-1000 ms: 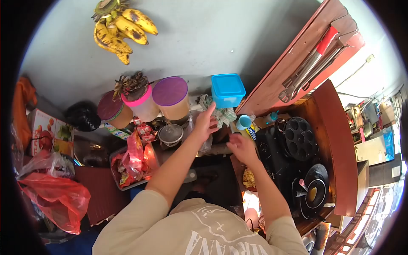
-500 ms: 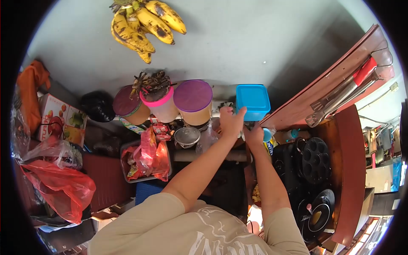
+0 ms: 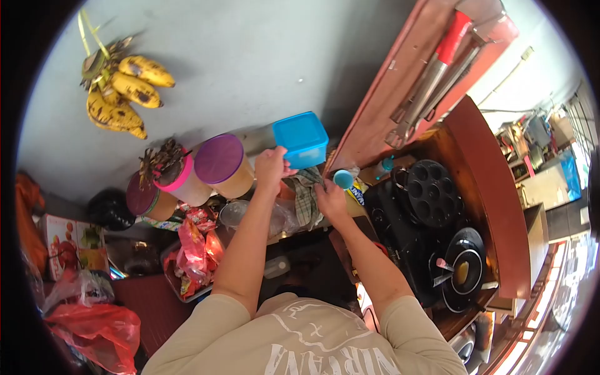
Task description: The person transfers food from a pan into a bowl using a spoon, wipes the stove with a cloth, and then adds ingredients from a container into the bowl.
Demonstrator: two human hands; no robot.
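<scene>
My left hand (image 3: pixel 272 169) is closed at the lower left corner of a clear container with a blue lid (image 3: pixel 300 131), which stands by the wall. To the right and lower, my right hand (image 3: pixel 329 197) pinches the edge of a green checked cloth (image 3: pixel 306 199) that hangs below the container. A light blue cup (image 3: pixel 342 179) stands just above and right of my right hand. Left of my left hand is a tub with a purple lid (image 3: pixel 219 159).
Bananas (image 3: pixel 128 94) hang on the wall at upper left. Utensils hang on a red panel (image 3: pixel 381 81). A stove (image 3: pixel 394 231) with a round-cup pan (image 3: pixel 434 194) and a frying pan (image 3: pixel 464 272) is at right. Red plastic packets (image 3: pixel 194 250) lie at left.
The view has turned right, shifting the scene leftward. The checked cloth now shows below the blue-lidded container, at my right hand, which has moved down from the container.
</scene>
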